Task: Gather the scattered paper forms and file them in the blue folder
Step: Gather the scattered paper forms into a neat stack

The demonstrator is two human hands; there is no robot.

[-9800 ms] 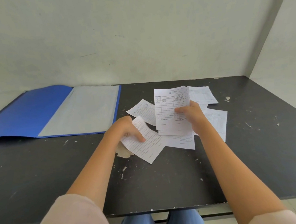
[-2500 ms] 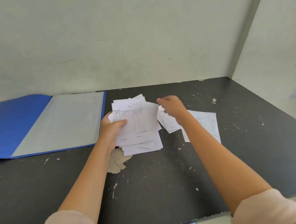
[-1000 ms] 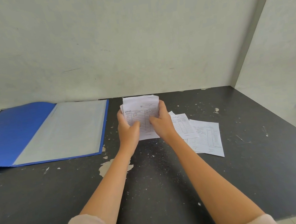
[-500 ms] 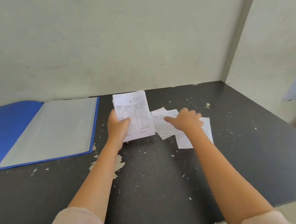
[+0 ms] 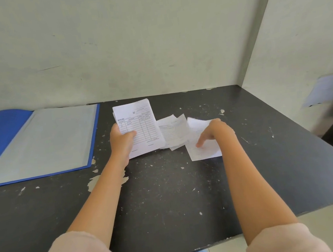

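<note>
My left hand grips a squared stack of white paper forms, tilted up from the black table, thumb across the front sheet. To its right a few loose forms lie overlapping on the table. My right hand rests on the rightmost loose form, fingertips pressing down on it. The blue folder lies open at the far left, its pale inner sleeve facing up with no form on it.
The black table has chipped paint patches near my left wrist. A pale wall runs along the back and a side wall on the right. The table's front edge is near my sleeves.
Both hands were squaring the stack a second ago. My right hand has since let go and moved right onto the loose forms. The left hand still holds the stack.
</note>
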